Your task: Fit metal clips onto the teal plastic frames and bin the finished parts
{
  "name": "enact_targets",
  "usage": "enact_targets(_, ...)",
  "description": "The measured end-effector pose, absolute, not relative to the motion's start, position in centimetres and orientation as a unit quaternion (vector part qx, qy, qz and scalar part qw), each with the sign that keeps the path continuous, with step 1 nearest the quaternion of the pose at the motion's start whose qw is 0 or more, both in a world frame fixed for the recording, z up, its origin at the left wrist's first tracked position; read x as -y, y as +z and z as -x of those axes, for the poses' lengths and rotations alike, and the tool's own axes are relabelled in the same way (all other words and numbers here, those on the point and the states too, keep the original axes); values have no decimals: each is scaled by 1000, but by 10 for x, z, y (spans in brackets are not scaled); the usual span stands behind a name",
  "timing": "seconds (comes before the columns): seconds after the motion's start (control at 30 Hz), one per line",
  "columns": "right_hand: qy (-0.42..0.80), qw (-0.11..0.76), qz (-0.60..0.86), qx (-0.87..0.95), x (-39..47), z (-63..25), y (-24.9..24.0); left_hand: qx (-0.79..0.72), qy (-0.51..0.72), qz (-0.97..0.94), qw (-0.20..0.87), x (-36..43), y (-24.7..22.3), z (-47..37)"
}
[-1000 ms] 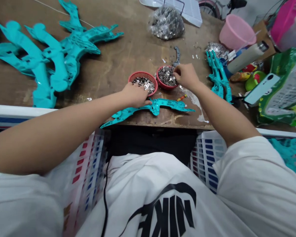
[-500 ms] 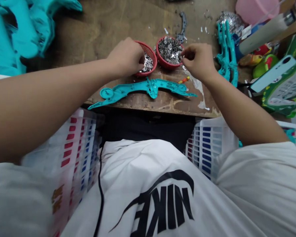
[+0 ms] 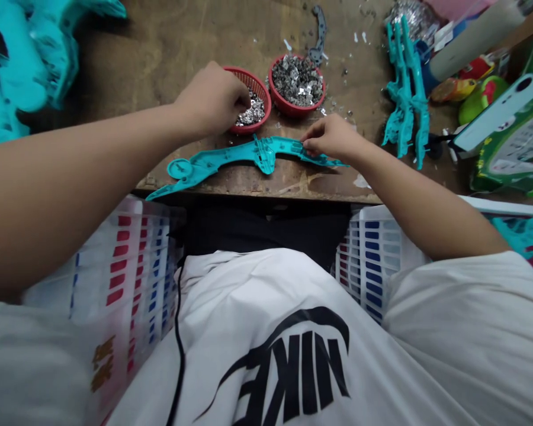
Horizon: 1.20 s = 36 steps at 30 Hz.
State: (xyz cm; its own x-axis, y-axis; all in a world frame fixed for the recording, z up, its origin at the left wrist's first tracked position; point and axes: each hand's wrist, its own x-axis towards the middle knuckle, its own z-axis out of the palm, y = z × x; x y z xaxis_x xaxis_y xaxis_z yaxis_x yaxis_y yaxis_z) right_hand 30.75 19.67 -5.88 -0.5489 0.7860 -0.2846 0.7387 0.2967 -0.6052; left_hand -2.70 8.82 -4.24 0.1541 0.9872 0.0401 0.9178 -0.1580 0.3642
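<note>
- Under the right hand (image 3: 332, 137): one end of a long teal part (image 3: 264, 157), lying flat along the near edge of the bench (image 3: 182, 35); rest of it runs off leftward, passing on the near side of the left hand (image 3: 213, 97).
- Right hand: thumb and fingertips pinched together at the teal part, seem to touch it. Tiny metal piece between them? Too small to tell.
- Left hand: fingers curled down over the red basket (image 3: 261, 90), next to the silvery bits (image 3: 252, 112) inside. Fingertips partly hidden, so cannot tell if together, apart or clamped on a bit.
- Just beyond the right hand, toward its left: red bowl (image 3: 295, 110) heaped with metal pieces (image 3: 295, 83), near the basket; grey curved part (image 3: 320, 32) beyond that.
- Right of the right hand, well apart: more teal strips (image 3: 417, 103), standing clear of the work. Far left of the left hand: teal pile (image 3: 31, 65), cut by the frame.
- Step, my judgement: right hand fitting or seating something small on the teal part, left hand picking from the basket.
- Next move, judged: calls for a light fingertip pinch, one bit singled out by the left hand, careful lining-up by the right; teal part looks unheld by the left, so it could slide if pushed.
</note>
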Motion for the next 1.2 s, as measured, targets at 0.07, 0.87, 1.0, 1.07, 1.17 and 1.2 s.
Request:
enact_targets(0.07,308,35,458,833,-191,-306,-55,-649,123,-739,131,-88,-42,29)
enact_targets(0.87,313,215,359,853,-122,-261,-4,-536,455,-548,454,-46,-34,-39)
enact_targets(1.0,263,190,377,868,-130,-269,10,-566,312,-673,360,-44,-35,-40)
enact_targets(1.07,197,129,368,899,-143,-278,15,-524,196,-783,272,-47,-44,-38)
enact_targets(1.17,165,34,365,916,-164,-289,14,-433,81,-872,214,-53,-65,-33)
enact_targets(1.2,188,17,374,908,-169,-292,11,-416,69,-880,219,-55,-72,-32)
